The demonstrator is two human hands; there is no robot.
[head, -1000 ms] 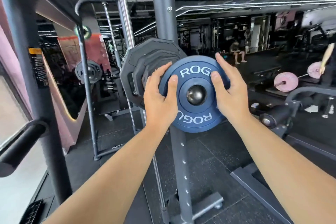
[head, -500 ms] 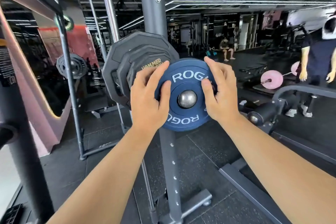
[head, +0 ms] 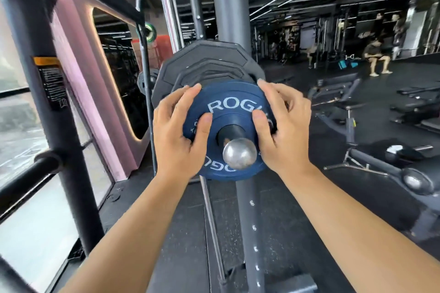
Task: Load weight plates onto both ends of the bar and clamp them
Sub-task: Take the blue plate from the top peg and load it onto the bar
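The blue plate (head: pixel 228 102) is on the near end of the bar (head: pixel 239 153). The bar's shiny round tip pokes out through the hole in the middle. The left hand (head: pixel 177 140) holds the plate's left edge and the right hand (head: pixel 285 131) holds its right edge. The fingers curl round the rim and the thumbs press on the front.

Bigger black plates (head: pixel 207 66) sit on the bar just behind the blue one. I cannot tell if they touch. I think this end is nearly loaded. No clamp shows on the bar, so clamping is not yet done. The other end of the bar is out of sight.

White letters on the blue plate read "ROG"; the right thumb hides the rest. A sticker (head: pixel 51 78) with an orange top is on the dark post (head: pixel 26 38) at the left. Its words are too small to read.
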